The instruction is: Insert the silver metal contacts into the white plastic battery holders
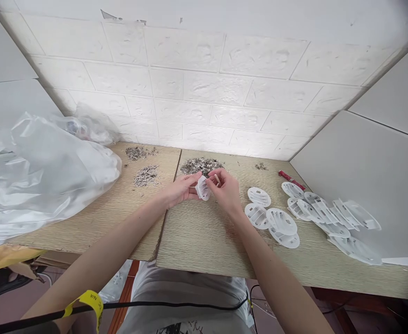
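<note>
My left hand (184,189) grips a white round plastic part (203,189) by its left side, tilted up above the wooden table. At the part's right side is my right hand (223,188), its thumb and fingers pinched together; whatever they hold is too small to make out. Just behind both hands lies a pile of small metal pieces (201,165). Several more white round parts (258,197) rest on the table right of my right forearm.
Two smaller metal piles (146,176) lie on the left table board. Large plastic bags (50,171) fill the left side. Many white parts (329,213) overlap near the right panel, beside a red object (290,179). A white brick wall (204,88) stands behind. A black cable (176,304) crosses my lap.
</note>
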